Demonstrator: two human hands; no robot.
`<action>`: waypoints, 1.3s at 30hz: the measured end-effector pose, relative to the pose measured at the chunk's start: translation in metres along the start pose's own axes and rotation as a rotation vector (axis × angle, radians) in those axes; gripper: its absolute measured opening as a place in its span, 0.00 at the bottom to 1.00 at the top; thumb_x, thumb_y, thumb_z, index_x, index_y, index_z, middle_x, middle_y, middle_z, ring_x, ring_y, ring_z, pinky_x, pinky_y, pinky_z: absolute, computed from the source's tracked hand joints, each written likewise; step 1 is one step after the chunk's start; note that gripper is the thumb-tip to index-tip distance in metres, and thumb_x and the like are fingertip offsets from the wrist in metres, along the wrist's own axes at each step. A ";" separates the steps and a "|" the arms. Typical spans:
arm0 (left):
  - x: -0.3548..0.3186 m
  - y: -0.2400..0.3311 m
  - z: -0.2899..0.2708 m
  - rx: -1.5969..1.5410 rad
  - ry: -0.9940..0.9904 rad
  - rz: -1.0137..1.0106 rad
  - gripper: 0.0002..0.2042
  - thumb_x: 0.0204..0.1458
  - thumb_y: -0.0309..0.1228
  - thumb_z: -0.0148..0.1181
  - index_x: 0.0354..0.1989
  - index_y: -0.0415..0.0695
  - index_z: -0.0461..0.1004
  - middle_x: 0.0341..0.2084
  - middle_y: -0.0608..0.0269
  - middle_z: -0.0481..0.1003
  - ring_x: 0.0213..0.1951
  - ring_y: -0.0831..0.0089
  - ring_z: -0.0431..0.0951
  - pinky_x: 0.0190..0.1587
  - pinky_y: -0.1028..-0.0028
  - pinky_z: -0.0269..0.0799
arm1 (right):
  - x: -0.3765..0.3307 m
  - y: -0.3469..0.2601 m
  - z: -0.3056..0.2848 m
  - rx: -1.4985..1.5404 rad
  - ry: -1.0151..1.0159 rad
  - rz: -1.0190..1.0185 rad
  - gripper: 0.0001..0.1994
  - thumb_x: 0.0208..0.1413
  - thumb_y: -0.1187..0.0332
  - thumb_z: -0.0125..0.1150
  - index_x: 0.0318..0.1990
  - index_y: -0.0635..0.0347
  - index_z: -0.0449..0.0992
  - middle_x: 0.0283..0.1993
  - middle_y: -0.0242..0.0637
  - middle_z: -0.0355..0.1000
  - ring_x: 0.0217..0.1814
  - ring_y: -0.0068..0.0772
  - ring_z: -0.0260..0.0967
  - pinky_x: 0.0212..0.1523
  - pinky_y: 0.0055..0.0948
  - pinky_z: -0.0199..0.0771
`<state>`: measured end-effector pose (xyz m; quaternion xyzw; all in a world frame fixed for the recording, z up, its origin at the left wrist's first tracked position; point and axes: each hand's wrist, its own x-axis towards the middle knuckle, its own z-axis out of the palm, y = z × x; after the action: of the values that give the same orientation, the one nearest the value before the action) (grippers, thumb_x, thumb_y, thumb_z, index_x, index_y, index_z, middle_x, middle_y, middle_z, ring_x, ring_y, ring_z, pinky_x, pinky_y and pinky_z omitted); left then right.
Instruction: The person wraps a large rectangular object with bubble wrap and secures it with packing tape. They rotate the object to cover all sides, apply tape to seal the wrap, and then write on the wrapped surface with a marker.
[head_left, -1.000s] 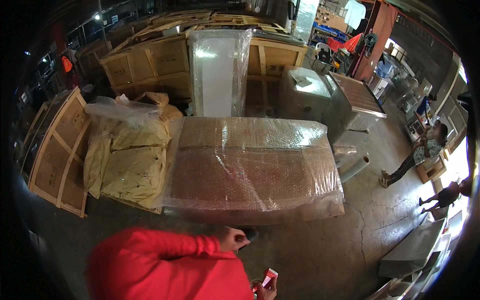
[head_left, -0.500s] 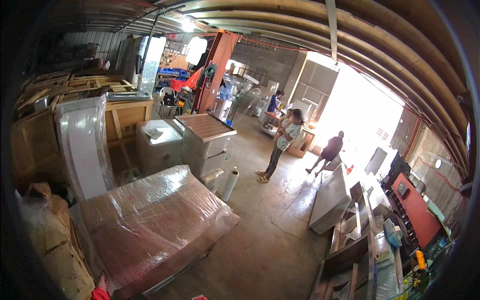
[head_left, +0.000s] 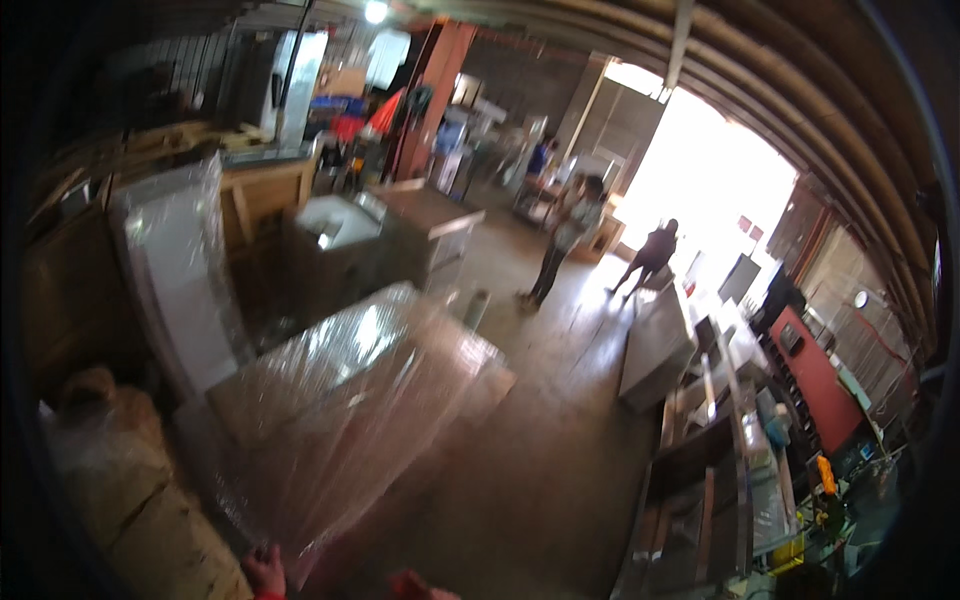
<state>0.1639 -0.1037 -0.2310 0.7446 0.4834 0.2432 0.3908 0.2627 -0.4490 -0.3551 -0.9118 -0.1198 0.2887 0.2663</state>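
My left hand point(head_left: 265, 572) and right hand point(head_left: 415, 585) barely peek in, can't tell if they're open or clenched. The plastic-wrapped cabinet point(head_left: 350, 400) sits just above my left fingers. Looks heavy, film's slippery, so I'd grab the bottom corners.

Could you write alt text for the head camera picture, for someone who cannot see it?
A blurred fisheye view of a workshop: a large piece of furniture wrapped in clear plastic film fills the foreground, with the left hand and right hand just showing at the lower edge. Beyond it stand wooden cabinets, and two people stand on the concrete floor near a bright open doorway.
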 end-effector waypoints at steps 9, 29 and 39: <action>-0.010 -0.001 0.029 -0.196 -0.079 -0.155 0.26 0.49 0.51 0.72 0.26 0.37 0.70 0.23 0.65 0.69 0.28 0.73 0.68 0.33 0.66 0.67 | -0.068 -0.087 -0.105 0.487 0.246 -0.003 0.42 0.48 0.53 0.73 0.72 0.37 0.61 0.45 0.42 0.80 0.44 0.41 0.80 0.47 0.38 0.80; 0.014 0.134 0.021 -0.132 -1.226 0.007 0.15 0.56 0.46 0.68 0.39 0.46 0.84 0.26 0.74 0.77 0.24 0.85 0.68 0.27 0.78 0.64 | -0.091 -0.180 -0.167 0.148 0.240 -0.727 0.41 0.39 0.54 0.76 0.67 0.36 0.69 0.33 0.38 0.74 0.33 0.45 0.78 0.34 0.40 0.79; 0.039 0.185 0.041 -0.109 -0.928 0.302 0.09 0.57 0.32 0.64 0.30 0.39 0.82 0.24 0.64 0.81 0.26 0.79 0.78 0.29 0.73 0.74 | -0.077 -0.197 -0.192 0.030 0.187 -0.625 0.45 0.45 0.48 0.70 0.73 0.30 0.56 0.41 0.46 0.75 0.40 0.55 0.77 0.42 0.47 0.79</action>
<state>0.3080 -0.1243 -0.1039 0.8148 0.1313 -0.0354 0.5636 0.3013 -0.3945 -0.0772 -0.8495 -0.3646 0.1098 0.3652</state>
